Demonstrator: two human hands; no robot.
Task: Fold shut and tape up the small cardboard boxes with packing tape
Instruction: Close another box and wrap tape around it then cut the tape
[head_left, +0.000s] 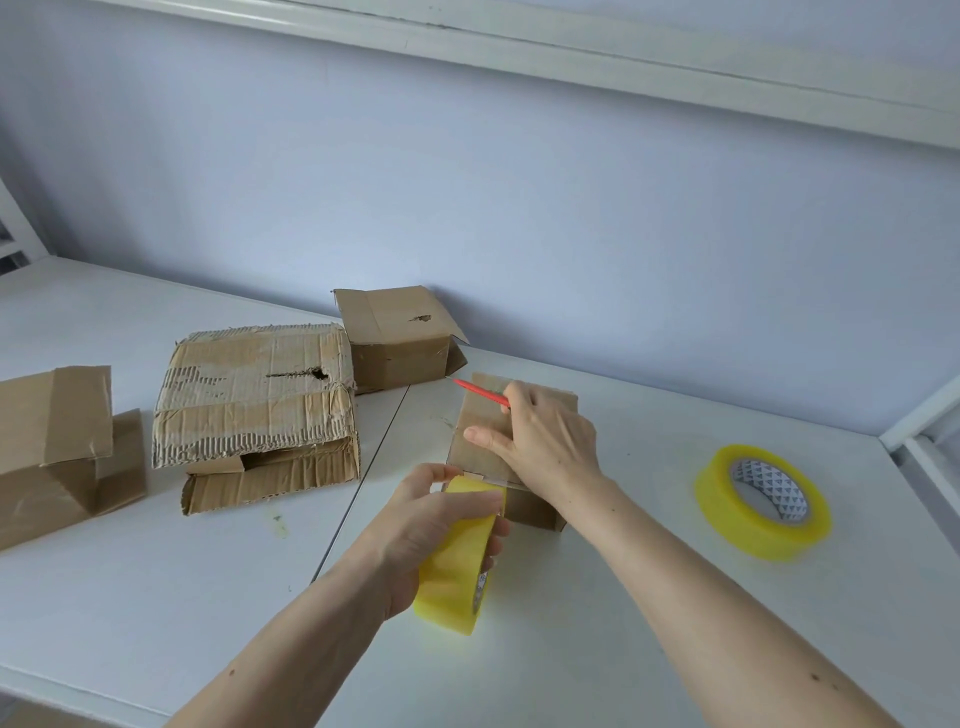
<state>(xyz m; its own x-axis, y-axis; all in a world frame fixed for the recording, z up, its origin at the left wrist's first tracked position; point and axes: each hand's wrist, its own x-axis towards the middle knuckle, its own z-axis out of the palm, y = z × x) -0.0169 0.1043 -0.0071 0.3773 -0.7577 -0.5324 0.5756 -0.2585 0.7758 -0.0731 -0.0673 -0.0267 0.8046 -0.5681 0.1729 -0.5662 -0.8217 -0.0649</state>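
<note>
A small cardboard box (480, 415) stands on the white table (156, 597) with its flaps folded down. My right hand (540, 439) lies on top of it and grips a red cutter (480, 391) that points up and left, thumb stretched over the lid. My left hand (434, 525) holds a yellow tape roll (457, 566) at the box's near edge. A clear strip runs from the roll onto the box top.
A second yellow tape roll (761, 501) lies flat at the right. A worn, larger box (254, 410) sits left of centre, another small box (400, 338) against the wall, and one more box (57, 447) at the far left. A seam splits the table.
</note>
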